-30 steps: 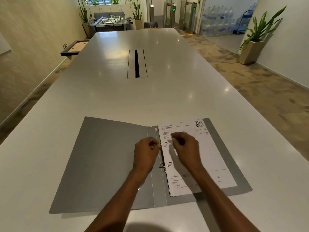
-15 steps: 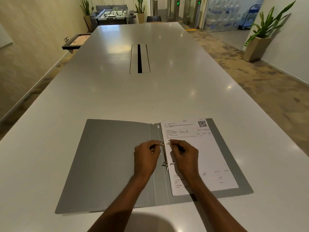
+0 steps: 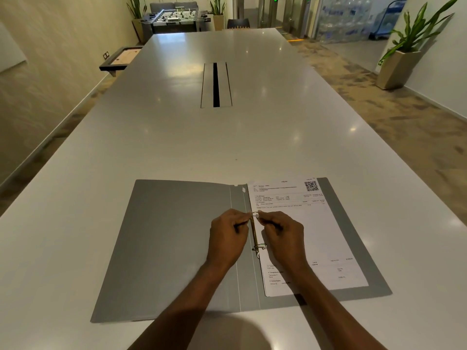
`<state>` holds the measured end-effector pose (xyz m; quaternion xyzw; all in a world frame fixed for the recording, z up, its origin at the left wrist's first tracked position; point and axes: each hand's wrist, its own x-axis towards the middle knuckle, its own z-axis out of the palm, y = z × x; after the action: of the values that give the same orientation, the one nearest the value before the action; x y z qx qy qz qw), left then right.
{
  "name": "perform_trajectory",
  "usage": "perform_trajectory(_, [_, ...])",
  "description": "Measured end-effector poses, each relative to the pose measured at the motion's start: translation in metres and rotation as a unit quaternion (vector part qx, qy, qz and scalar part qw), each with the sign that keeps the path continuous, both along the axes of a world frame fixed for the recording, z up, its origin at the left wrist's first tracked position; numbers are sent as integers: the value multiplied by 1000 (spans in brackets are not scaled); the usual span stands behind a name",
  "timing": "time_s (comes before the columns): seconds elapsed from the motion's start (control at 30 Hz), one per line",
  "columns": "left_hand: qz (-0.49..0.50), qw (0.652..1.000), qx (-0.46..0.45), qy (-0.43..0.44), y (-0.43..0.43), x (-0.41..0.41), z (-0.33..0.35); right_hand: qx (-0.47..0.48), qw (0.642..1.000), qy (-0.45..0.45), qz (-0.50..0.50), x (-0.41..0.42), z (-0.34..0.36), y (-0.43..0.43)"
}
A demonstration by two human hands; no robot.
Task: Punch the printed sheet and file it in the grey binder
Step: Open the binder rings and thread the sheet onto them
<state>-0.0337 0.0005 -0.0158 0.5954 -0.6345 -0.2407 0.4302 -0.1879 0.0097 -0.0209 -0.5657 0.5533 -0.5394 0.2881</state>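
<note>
Since earlier frames: both hands drawn together at far ring (image 3: 255, 213), ring halves now met. Left hand (image 3: 227, 237) and right hand (image 3: 283, 236) pinch it. Printed sheet (image 3: 316, 231) flat on right half of open grey binder (image 3: 177, 243). Near ring (image 3: 261, 247) closed. Table (image 3: 227, 142) beyond.

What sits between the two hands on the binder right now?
In the head view, the upper ring and the metal ring spine of the grey binder lie between the left hand and right hand, both pinching that ring.
</note>
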Motion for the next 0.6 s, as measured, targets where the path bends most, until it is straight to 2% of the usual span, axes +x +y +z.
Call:
perform_trajectory(0.43, [9, 1000, 20, -17, 0, -3, 3, 2, 1000, 20, -11, 3, 7, 3])
perform_trajectory(0.6, [-2, 999, 40, -11, 0, -10, 12, 44, 999, 11, 2, 1, 15, 0])
